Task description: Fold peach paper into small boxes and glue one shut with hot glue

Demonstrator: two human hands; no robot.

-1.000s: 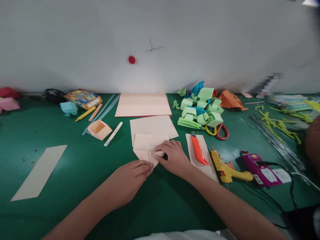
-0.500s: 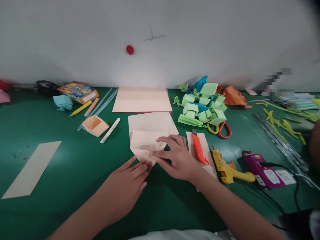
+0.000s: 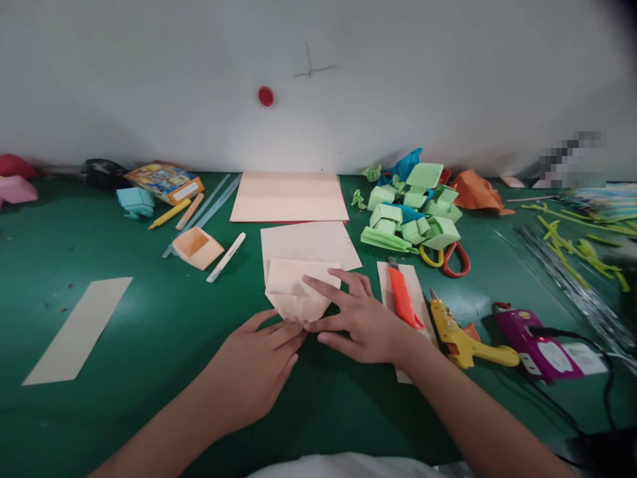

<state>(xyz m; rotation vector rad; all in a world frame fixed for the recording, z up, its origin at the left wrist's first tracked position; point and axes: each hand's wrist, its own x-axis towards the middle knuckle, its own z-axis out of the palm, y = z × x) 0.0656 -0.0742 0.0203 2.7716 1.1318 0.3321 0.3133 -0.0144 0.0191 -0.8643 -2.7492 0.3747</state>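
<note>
A sheet of pale peach paper (image 3: 298,282), its near side folded to a tapered edge, lies in front of me, overlapping a flat pale sheet (image 3: 311,242). The fingertips of my left hand (image 3: 261,358) press on its near edge, fingers stretched and the thumb apart. My right hand (image 3: 355,318) spreads its fingers over the right side, one fingertip at the near edge beside the left fingertips. Neither hand is wrapped round anything. Near my right forearm, an orange utility knife (image 3: 404,295) rests on a pale paper strip (image 3: 421,282).
A yellow glue gun (image 3: 452,335) and a purple power box (image 3: 537,342) with cables lie right. Behind are scissors (image 3: 456,260) and green folded paper pieces (image 3: 413,206). Left are a small peach paper box (image 3: 198,248), a white pen (image 3: 226,257) and a paper strip (image 3: 79,328).
The view has shifted slightly left, so things appear further right. My right fingertips have come down from the middle of the fold to its near edge, and the fold lies flatter.
</note>
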